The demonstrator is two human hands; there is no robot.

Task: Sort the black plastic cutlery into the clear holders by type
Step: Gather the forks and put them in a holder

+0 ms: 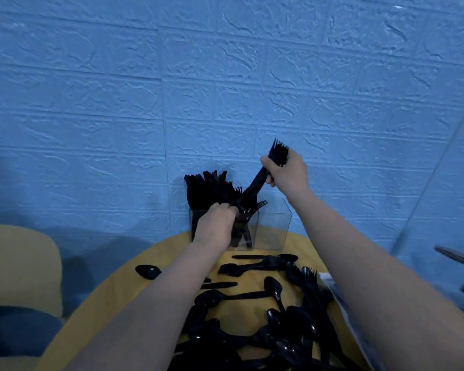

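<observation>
The right hand [287,171] is curled round a bundle of forks [263,175], tines up and handles slanting down into the middle clear holder [248,228], which stands against the wall between the knife-filled holder [196,223] and an empty-looking one [275,226]. The left hand [216,223] reaches among the upright cutlery there, fingers bent, though their grip cannot be made out. The bundle likely seats best if lowered steeply while the left hand steadies the holder, since the loose spoons [273,317] remain on the yellow table [145,290].
</observation>
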